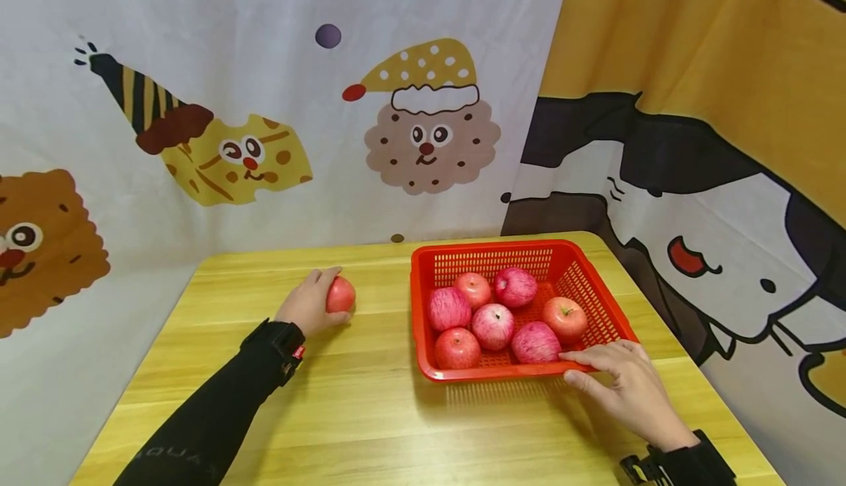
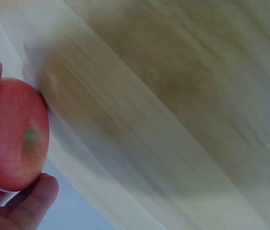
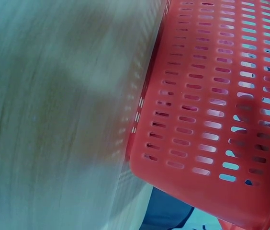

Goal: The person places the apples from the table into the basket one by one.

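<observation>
My left hand (image 1: 312,304) grips a red apple (image 1: 341,295) at the left part of the wooden table, thumb on the near side and fingers around the far side. In the left wrist view that apple (image 2: 15,136) shows its hollowed end; whether it touches the tabletop I cannot tell. A red plastic basket (image 1: 423,324) stands at the table's right, with several apples, such as this striped one (image 1: 536,343), lying loosely inside. At its near right corner my right hand (image 1: 621,379) holds the rim, fingers over the top and thumb outside. The right wrist view shows the slotted basket wall (image 3: 197,105).
The wooden table (image 1: 357,412) reaches back to a white curtain (image 1: 264,1) with cartoon prints. To the right hangs a yellow curtain (image 1: 621,45) with a cow-like figure. Bare tabletop lies between the held apple and the basket.
</observation>
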The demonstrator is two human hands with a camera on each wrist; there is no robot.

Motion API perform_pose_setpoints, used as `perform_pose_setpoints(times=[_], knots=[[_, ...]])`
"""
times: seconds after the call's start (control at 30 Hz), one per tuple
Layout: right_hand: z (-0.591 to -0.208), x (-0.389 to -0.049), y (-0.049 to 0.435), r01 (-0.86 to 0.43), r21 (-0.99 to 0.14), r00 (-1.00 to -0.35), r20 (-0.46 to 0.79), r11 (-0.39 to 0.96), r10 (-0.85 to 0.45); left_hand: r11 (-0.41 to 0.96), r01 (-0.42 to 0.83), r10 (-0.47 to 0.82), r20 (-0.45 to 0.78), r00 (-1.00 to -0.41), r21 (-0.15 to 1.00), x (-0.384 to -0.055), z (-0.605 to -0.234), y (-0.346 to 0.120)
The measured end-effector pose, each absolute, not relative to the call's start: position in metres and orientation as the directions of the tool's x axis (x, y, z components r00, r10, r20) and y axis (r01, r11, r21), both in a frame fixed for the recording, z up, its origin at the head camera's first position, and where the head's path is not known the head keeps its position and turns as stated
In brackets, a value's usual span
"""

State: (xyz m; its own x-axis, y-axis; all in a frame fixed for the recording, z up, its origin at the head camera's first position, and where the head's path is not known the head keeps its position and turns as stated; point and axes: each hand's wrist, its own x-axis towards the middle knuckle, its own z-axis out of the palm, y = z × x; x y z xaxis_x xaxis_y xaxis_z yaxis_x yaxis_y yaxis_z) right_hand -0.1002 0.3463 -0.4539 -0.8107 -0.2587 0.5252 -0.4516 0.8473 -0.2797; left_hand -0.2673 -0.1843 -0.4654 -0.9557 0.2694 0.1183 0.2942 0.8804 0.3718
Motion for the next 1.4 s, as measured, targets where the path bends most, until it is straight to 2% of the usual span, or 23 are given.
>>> perform_pose_setpoints(times=[0.33,0.53,0.67,0.83,0.93,1.03,1.2,1.3,1.4], knots=[[-0.456,-0.102,0.344,-0.462,-0.275,-0.806,0.526,0.843,-0.271,0.884,0.263,0.244,0.099,-0.965,0.387,-0.256,-0.465,-0.209],[-0.456,-0.102,0.339,-0.486,-0.248,-0.786,0.542,0.838,-0.296,0.850,0.264,0.243,0.105,-0.964,0.455,-0.240,-0.461,-0.211],[-0.455,-0.103,0.334,-0.486,-0.245,-0.783,0.548,0.839,-0.294,0.814,0.271,0.223,0.155,-0.962,0.514,-0.228,-0.448,-0.202],[-0.455,-0.104,0.332,-0.484,-0.249,-0.786,0.544,0.839,-0.293,0.710,0.320,0.200,0.256,-0.946,0.627,-0.207,-0.425,-0.175],[-0.456,-0.104,0.332,-0.482,-0.255,-0.787,0.546,0.838,-0.286,0.622,0.394,0.234,0.320,-0.918,0.677,-0.192,-0.408,-0.146],[-0.457,-0.105,0.331,-0.484,-0.257,-0.783,0.555,0.837,-0.282,0.559,0.498,0.319,0.383,-0.867,0.663,-0.179,-0.399,-0.115],[-0.459,-0.107,0.323,-0.510,-0.237,-0.761,0.574,0.827,-0.304,0.532,0.628,0.464,0.425,-0.777,0.568,-0.163,-0.401,-0.071],[-0.458,-0.106,0.314,-0.530,-0.212,-0.748,0.572,0.821,-0.336,0.548,0.644,0.515,0.391,-0.763,0.534,-0.157,-0.408,-0.053],[-0.457,-0.103,0.304,-0.553,-0.189,-0.743,0.552,0.812,-0.378,0.591,0.621,0.533,0.329,-0.780,0.515,-0.152,-0.416,-0.040]])
